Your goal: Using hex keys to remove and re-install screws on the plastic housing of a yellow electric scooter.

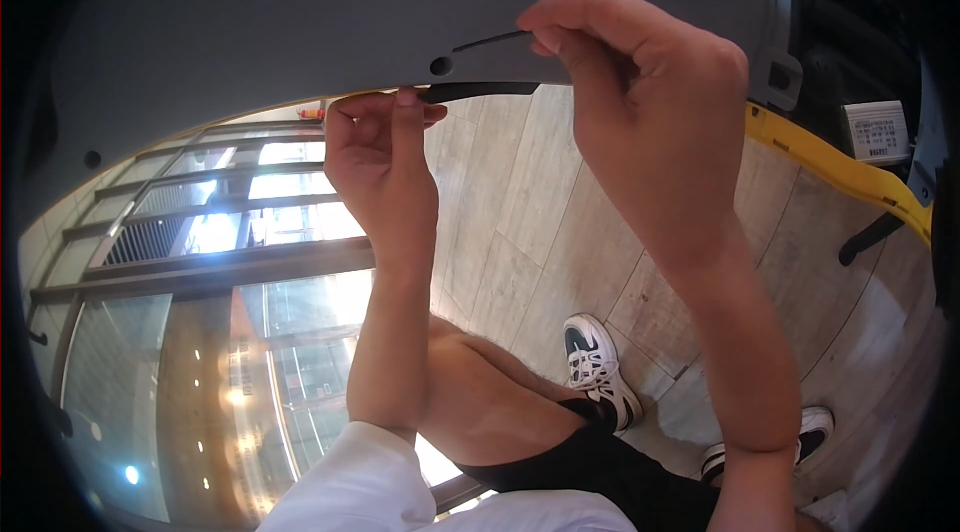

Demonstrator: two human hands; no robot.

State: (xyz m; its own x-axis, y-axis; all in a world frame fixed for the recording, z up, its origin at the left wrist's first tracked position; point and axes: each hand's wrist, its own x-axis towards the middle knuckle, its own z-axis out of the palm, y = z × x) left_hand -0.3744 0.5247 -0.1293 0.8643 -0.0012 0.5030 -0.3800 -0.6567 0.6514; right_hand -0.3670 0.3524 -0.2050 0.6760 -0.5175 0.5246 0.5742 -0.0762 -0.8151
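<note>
1. Both hands are up at the lower edge of the grey panel (300, 22), working a thin black strip (480, 89) along that edge.
2. The right hand (640, 122) is pinched together on the strip's upper end (490, 40), thumb and forefinger closed tight, just right of a small round hole (441, 65) in the panel.
3. The left hand (380, 162) sits right under the panel's edge, fingers curled and closed, fingertips pressed against the strip's near end.
4. My read: the step in hand is seating or feeding the strip along the panel's lip. The next move calls for steady tension from the right hand while the left guides it flush to the edge.
5. The strip looks narrow, dark and flexible, lying partly along the panel's rim and partly across its face by the hole.
6. The panel itself is smooth, matte grey, curved, with another hole far left.
7. Below the panel: wood-look floor (540, 212), white shoes (598, 367), a yellow bar (840, 167) off to the right.
</note>
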